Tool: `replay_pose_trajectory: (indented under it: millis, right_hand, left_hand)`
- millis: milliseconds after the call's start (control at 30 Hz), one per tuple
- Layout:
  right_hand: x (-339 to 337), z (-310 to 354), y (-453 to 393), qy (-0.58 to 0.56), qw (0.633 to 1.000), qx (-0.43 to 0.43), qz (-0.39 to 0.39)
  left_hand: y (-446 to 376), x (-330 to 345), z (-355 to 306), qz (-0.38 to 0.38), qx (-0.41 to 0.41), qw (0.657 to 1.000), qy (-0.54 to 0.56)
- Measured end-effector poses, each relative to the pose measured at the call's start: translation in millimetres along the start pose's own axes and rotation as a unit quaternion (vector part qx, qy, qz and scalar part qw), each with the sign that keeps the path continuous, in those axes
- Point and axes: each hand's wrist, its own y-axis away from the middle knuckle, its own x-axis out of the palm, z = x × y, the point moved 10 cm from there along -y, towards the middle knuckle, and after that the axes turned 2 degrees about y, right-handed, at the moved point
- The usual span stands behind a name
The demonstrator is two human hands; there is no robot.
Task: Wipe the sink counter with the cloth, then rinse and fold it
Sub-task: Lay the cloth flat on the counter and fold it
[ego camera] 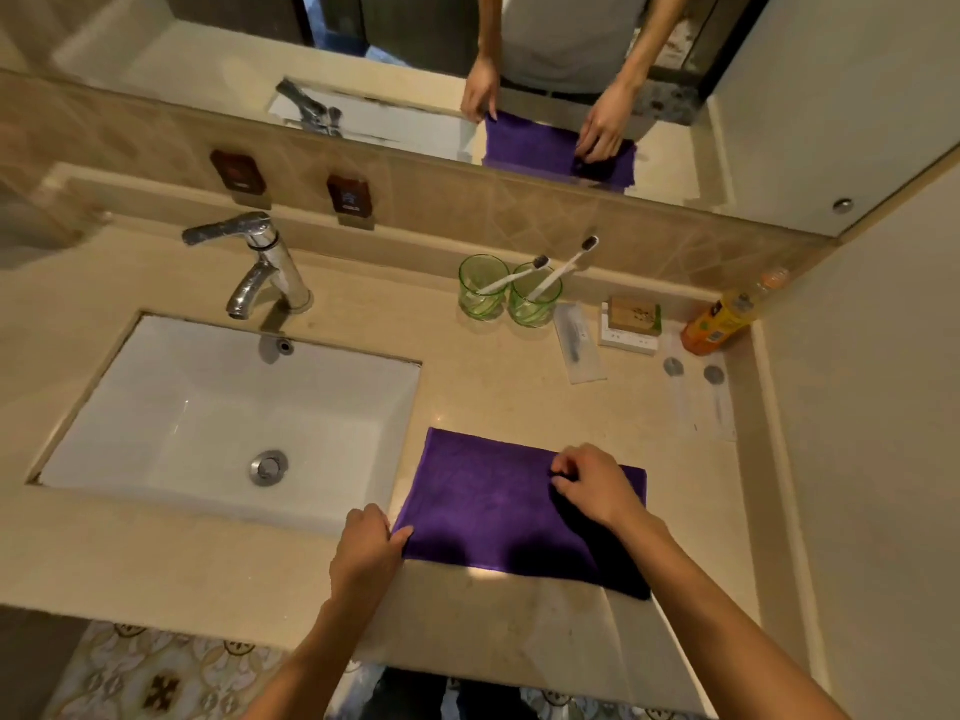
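A purple cloth (493, 506) lies flat as a rectangle on the beige sink counter (493, 397), right of the white basin (208, 407). My left hand (366, 548) pinches the cloth's near left corner. My right hand (592, 483) rests on the cloth's far right part, its fingers curled and pinching the fabric there. The near right corner of the cloth is in shadow under my right forearm.
A chrome tap (265, 267) stands behind the basin. Two green glasses (509, 296) with toothbrushes, a wrapped comb (576, 340), a soap box (631, 324) and an orange bottle (719, 322) line the back right. A mirror (519, 70) hangs above. The wall closes the right side.
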Motion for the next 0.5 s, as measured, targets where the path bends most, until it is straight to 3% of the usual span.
replay_pose_trajectory:
  millis: [133,233,367,500]
  right_hand:
    - [16,92,-53,0.019,0.993,-0.110,0.035]
    - [36,139,-82,0.050,0.985,-0.151,0.071]
    - [67,164,-103,0.155,0.965,-0.161,0.134]
    - [85,175,-110,0.251,0.939,-0.182,0.148]
  left_hand:
    - [7,-3,-4,-0.043,0.012,0.998,-0.032]
    - [5,-1,-5,-0.021,-0.013,0.999,-0.041]
    - [2,2,-7,-0.013,-0.007,0.999,-0.034]
    - [-1,8,-7,-0.002,0.003,1.000,-0.026]
